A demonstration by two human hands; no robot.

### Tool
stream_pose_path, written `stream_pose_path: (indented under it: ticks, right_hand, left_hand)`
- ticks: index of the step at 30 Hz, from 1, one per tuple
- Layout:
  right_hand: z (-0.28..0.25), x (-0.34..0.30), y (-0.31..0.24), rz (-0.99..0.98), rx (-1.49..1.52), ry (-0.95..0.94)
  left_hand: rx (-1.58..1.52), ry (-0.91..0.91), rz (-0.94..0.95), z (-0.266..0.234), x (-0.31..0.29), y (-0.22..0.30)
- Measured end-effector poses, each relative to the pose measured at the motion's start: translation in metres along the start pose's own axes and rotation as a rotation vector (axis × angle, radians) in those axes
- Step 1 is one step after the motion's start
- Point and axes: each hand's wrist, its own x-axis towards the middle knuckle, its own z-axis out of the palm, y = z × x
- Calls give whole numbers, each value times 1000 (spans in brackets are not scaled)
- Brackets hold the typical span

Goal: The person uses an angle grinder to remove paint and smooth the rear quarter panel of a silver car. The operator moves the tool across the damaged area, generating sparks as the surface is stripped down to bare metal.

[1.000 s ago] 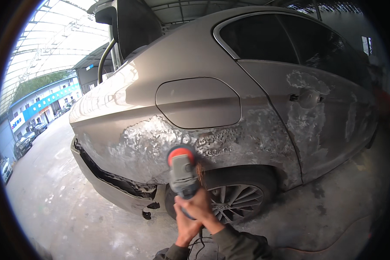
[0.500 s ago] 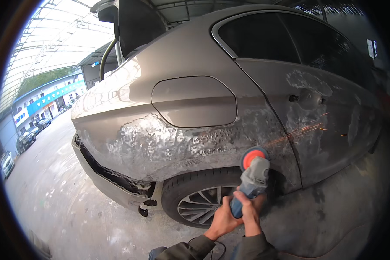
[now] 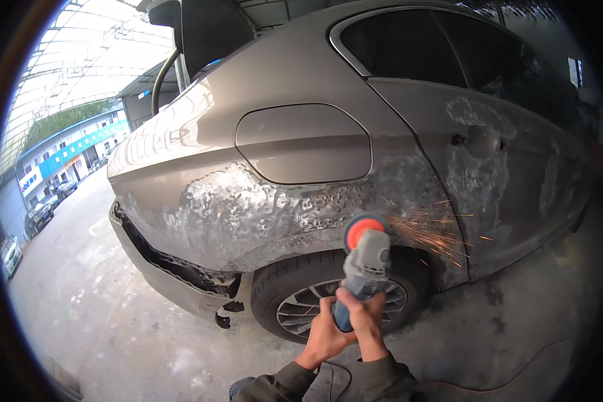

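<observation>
Both my hands grip a blue and grey angle grinder [image 3: 367, 264]. My left hand [image 3: 325, 335] wraps the rear of its body, and my right hand [image 3: 366, 315] closes round it just ahead. The grinder's red-centred disc [image 3: 366, 232] is against the car's rear quarter panel [image 3: 275, 214], above the wheel arch. Orange sparks [image 3: 430, 231] fly off to the right toward the rear door. Around the disc the panel is bare, shiny, dimpled metal; brown-grey paint remains higher up, round the fuel flap [image 3: 305, 144].
Below the grinder is the rear wheel [image 3: 315, 305]. The rear bumper [image 3: 174, 288] hangs with a dark gap along its top edge. On the rear door [image 3: 509, 181] are sanded patches. A power cord [image 3: 345, 378] trails beneath my arms, and another cable [image 3: 516, 382] lies on the floor.
The grinder and both hands have moved left along the panel, with the disc a little higher. The spray of sparks is denser and wider.
</observation>
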Motion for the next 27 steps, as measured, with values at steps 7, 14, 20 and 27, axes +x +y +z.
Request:
stream_pose_path:
  ticks: [7, 14, 20, 27]
  right_hand:
    - [85, -17, 37, -103, -331, -310]
    - [29, -48, 89, -41, -297, -251]
    - [-18, -40, 70, 0, -75, -117]
    - [18, -10, 65, -101, -47, -73]
  left_hand:
    - [-320, 402, 85, -23, -22, -95]
    - [31, 336, 119, 38, -60, -171]
    - [-103, 133, 17, 50, -48, -97]
    - [-60, 63, 125, 5, 3, -98]
